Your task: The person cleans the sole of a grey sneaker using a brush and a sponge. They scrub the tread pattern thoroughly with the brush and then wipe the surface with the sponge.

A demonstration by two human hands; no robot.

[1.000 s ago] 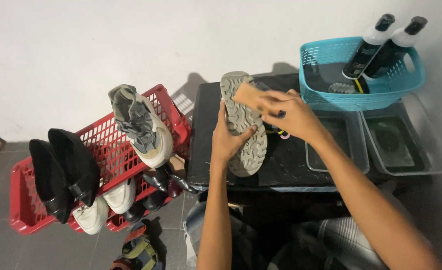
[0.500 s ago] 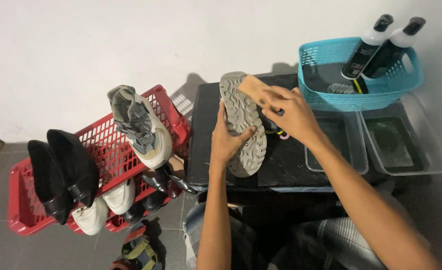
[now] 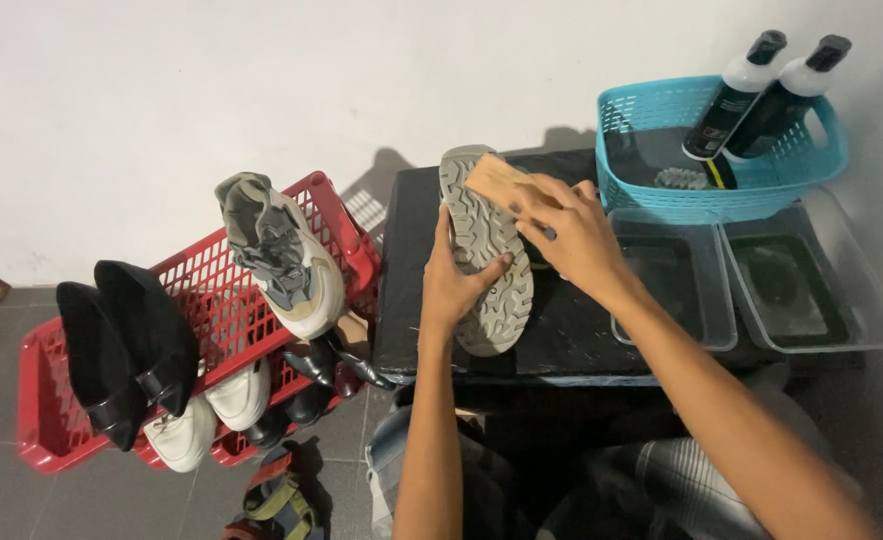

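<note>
Red crate (image 3: 41, 440), one, far left on the floor: it carries two black shoes (image 3: 126, 345), two white shoes (image 3: 206, 415), one grey-and-cream sneaker (image 3: 281, 255) and a few dark shoes lower down, too overlapped to count.

Black table (image 3: 406, 300), one: your work surface.

Left hand (image 3: 456, 285), one: fingers clamped around the edge of the grey sneaker (image 3: 486, 250), which lies sole-up on the table. Keep this grip firm so the shoe does not twist under the strokes.

Right hand (image 3: 571, 235), one: fingers closed on the wooden brush (image 3: 496, 183), set against the toe end of the sole. Work the bristles along the tread grooves and keep the brush flat.

Clear tubs (image 3: 721, 335), two, side by side right of the sneaker.

Teal basket (image 3: 831, 165), one, behind the tubs: two black-capped bottles (image 3: 736, 95), one small brush (image 3: 686, 180).
</note>
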